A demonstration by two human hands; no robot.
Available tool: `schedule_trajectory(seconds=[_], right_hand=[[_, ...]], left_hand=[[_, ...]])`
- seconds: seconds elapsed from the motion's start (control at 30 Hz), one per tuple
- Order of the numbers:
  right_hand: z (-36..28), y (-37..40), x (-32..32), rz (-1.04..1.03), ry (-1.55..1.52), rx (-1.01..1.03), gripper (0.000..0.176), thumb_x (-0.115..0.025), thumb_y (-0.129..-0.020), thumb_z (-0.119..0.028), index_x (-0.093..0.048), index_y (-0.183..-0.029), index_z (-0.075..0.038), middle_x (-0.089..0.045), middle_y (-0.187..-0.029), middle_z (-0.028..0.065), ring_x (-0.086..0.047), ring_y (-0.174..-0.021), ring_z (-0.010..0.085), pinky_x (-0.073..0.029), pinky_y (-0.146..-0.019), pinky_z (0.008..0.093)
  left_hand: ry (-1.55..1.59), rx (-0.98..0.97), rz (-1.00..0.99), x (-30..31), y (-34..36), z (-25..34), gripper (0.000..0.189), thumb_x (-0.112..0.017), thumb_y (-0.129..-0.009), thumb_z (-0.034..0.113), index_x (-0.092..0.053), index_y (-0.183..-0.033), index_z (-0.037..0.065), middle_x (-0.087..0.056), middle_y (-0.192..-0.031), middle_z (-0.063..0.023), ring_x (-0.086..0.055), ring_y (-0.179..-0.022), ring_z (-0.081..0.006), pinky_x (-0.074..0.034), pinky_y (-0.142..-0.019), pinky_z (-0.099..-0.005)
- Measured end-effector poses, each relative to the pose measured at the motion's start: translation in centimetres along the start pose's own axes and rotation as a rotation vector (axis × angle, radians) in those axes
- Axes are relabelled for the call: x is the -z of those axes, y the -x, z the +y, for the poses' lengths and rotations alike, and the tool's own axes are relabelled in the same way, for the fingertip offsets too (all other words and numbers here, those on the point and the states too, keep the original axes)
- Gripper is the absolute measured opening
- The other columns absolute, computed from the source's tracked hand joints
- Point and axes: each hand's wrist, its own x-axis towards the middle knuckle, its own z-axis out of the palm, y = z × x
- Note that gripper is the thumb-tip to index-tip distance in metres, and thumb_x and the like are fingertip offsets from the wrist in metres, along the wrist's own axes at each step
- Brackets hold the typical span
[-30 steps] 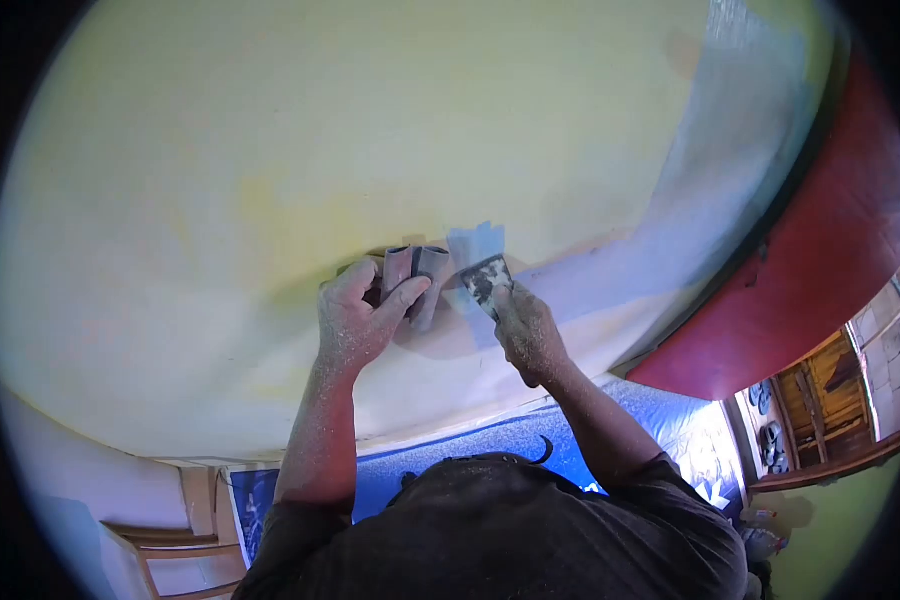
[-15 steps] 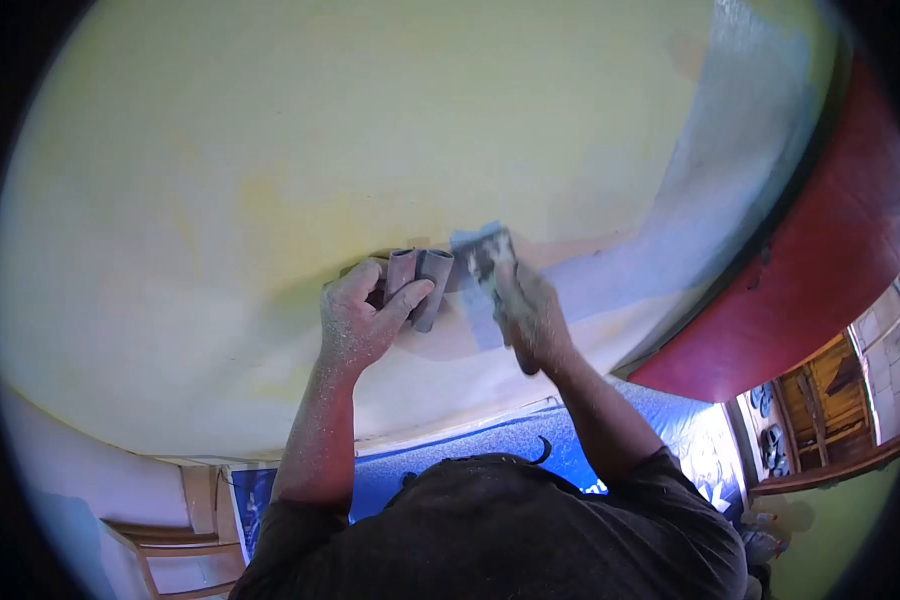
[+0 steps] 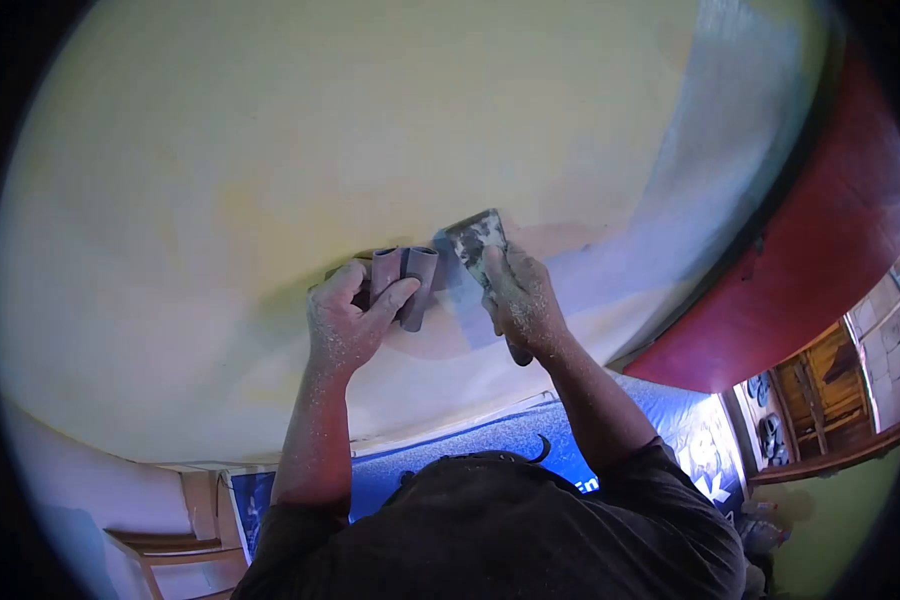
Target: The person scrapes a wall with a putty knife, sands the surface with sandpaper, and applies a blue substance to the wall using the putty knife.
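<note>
My left hand [image 3: 355, 310], dusted with white powder, is closed round a curled piece of sandpaper [image 3: 418, 285] that shows as two grey-brown rolls side by side. In my right hand [image 3: 525, 300] is a putty knife [image 3: 478, 238], its broad dark blade smeared with white filler and its handle end poking out below my fist. Blade and hand overlap a pale blue patch on the cream wall [image 3: 400, 120]. White dust covers both forearms.
A red panel [image 3: 770, 270] with a dark edge borders the wall on the right. Down on the floor lies a blue printed sheet [image 3: 410, 490] speckled with dust. Wooden furniture [image 3: 175, 545] stands at lower left, and a wooden shelf with shoes [image 3: 773, 437] at right.
The putty knife, blurred before, now shows sharply, its blade slightly higher and farther left. My left hand has shifted slightly left with the sandpaper still held.
</note>
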Motion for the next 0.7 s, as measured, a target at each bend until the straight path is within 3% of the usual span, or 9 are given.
schedule_trajectory(seconds=[0.07,0.13,0.23,0.3,0.37,0.47,0.57,0.63,0.7], right_hand=[[2.2,0.2,-0.9,0.135,0.335,0.335,0.039,-0.064,-0.093,-0.001,-0.056,-0.131,0.003,-0.063,-0.114,0.0327,-0.063,-0.1,0.0583,-0.054,-0.084,0.0631],[2.1,1.7,-1.5,0.005,0.066,-0.033,0.04,-0.064,-0.095,-0.002,-0.056,-0.134,0.004,-0.063,-0.116,0.0333,-0.064,-0.101,0.058,-0.054,-0.086,0.0633],[3.3,1.6,-2.1,-0.07,-0.079,-0.162,0.035,-0.062,-0.1,-0.005,-0.056,-0.133,0.005,-0.063,-0.118,0.0342,-0.064,-0.104,0.0569,-0.054,-0.088,0.0633],[3.8,0.5,-1.6,0.139,0.341,0.34,0.03,-0.062,-0.105,-0.009,-0.056,-0.131,0.005,-0.063,-0.122,0.0341,-0.064,-0.111,0.0538,-0.054,-0.088,0.0607],[-2.0,-1.4,1.3,0.03,-0.135,-0.119,0.032,-0.063,-0.103,-0.006,-0.057,-0.133,0.004,-0.063,-0.12,0.033,-0.065,-0.108,0.0537,-0.055,-0.087,0.0589],[1.4,-1.5,-0.1,0.081,-0.056,0.052,0.025,-0.058,-0.111,-0.02,-0.059,-0.125,0.001,-0.062,-0.1,0.0224,-0.062,-0.083,0.0401,-0.052,-0.074,0.0489],[6.5,1.7,-3.8,0.12,-0.19,0.046,0.044,-0.053,-0.119,-0.043,-0.062,-0.111,-0.001,-0.058,-0.071,0.0033,-0.055,-0.057,0.0125,-0.045,-0.053,0.033],[12.5,5.3,-7.1,0.12,-0.05,-0.106,0.043,-0.054,-0.118,-0.043,-0.064,-0.111,-0.002,-0.059,-0.072,0.0046,-0.055,-0.058,0.0133,-0.044,-0.053,0.0344],[14.2,8.1,-8.2,0.112,0.015,-0.355,0.039,-0.056,-0.117,-0.04,-0.065,-0.109,-0.003,-0.06,-0.074,0.0057,-0.055,-0.058,0.0139,-0.044,-0.053,0.0348]], left_hand=[[-0.049,0.0,-0.002,0.1,-0.1,-0.2,0.038,-0.097,-0.091,0.024,-0.065,-0.083,0.004,-0.071,-0.072,-0.0026,-0.065,-0.065,-0.0074,-0.054,-0.061,-0.0288],[0.031,-0.012,0.011,-0.1,0.2,-0.3,0.04,-0.096,-0.091,0.025,-0.064,-0.08,0.004,-0.069,-0.071,-0.0023,-0.062,-0.064,-0.0076,-0.052,-0.059,-0.0294],[0.051,-0.005,0.022,-0.1,-0.3,-0.2,0.042,-0.097,-0.091,0.027,-0.063,-0.079,0.005,-0.067,-0.07,-0.0022,-0.059,-0.064,-0.008,-0.051,-0.059,-0.0302],[-0.027,-0.039,-0.017,0.2,-0.2,-0.4,0.036,-0.095,-0.093,0.024,-0.068,-0.087,0.002,-0.072,-0.074,-0.0033,-0.067,-0.066,-0.0079,-0.055,-0.06,-0.029],[0.017,-0.013,-0.022,0.3,-0.1,-0.1,0.036,-0.096,-0.092,0.025,-0.068,-0.088,0.002,-0.072,-0.075,-0.0032,-0.067,-0.067,-0.0081,-0.055,-0.061,-0.0292],[0.055,0.046,-0.056,0.6,-0.3,0.6,0.035,-0.095,-0.091,0.025,-0.068,-0.088,0.002,-0.073,-0.078,-0.0036,-0.068,-0.07,-0.0088,-0.056,-0.064,-0.0304],[0.084,0.029,-0.073,0.4,0.4,0.2,0.036,-0.096,-0.089,0.026,-0.068,-0.088,0.002,-0.073,-0.081,-0.0079,-0.069,-0.072,-0.0147,-0.057,-0.069,-0.0341],[0.135,0.067,-0.131,-0.2,1.3,-0.5,0.036,-0.094,-0.09,0.026,-0.068,-0.096,0.002,-0.074,-0.087,-0.0123,-0.072,-0.078,-0.0215,-0.058,-0.072,-0.0386],[0.129,0.035,-0.174,-1.6,2.5,-2.6,0.032,-0.091,-0.093,0.023,-0.068,-0.102,0.002,-0.071,-0.086,-0.0082,-0.066,-0.076,-0.016,-0.055,-0.071,-0.0355]])
